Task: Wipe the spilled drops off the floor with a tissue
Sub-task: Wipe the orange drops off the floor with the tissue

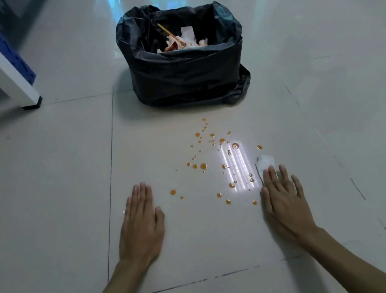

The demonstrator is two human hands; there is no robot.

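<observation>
Flat and open, the right hand [284, 204] presses its fingertips on a white folded tissue [264, 163], which sticks out at 12 o'clock. Likewise the left hand [141, 228] lies palm down, fingers together, holding nothing. Round orange drops [217, 162] bead between them on glossy pale floor tiles [42, 197]. At 12 o'clock stands a crinkled black-bagged bin [187, 70].

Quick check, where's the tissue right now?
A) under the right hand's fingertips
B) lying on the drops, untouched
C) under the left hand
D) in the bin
A: the white tissue sticks out from beneath the fingers of the right hand, laid flat on the floor just right of the orange drops; the left hand covers nothing.
</observation>
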